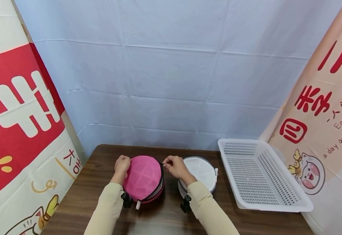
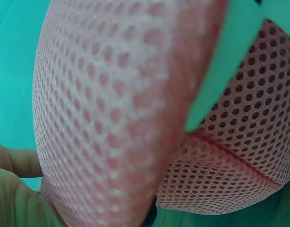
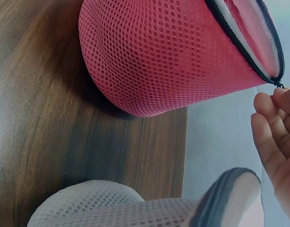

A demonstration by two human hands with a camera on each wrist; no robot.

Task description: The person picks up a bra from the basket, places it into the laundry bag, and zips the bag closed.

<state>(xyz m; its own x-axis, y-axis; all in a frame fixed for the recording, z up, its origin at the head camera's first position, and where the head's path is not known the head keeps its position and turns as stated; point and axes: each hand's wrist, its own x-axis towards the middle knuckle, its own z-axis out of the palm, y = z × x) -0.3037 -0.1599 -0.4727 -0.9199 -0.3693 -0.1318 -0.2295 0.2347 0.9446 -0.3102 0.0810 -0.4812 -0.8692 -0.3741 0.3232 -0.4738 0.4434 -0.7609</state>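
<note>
A round pink mesh laundry bag [image 1: 145, 178] stands on the table, its lid partly unzipped along the side toward me. My left hand [image 1: 122, 167] grips the lid's left edge; in the left wrist view its thumb and fingers [image 2: 20, 163] hold the mesh. At the bag's far right edge, my right hand [image 1: 175, 165] pinches the zipper pull [image 3: 279, 85], with the gap in the black-edged zipper [image 3: 239, 42] visible beside it. Beneath my right wrist sits a round white mesh laundry bag [image 1: 201, 171] with a grey rim and a white tag.
To the right, a white perforated plastic basket [image 1: 235, 182] sits tilted on the dark wooden table [image 1: 100, 182]. A pale blue cloth [image 1: 171, 81] hangs behind the table, with printed cloths at both sides.
</note>
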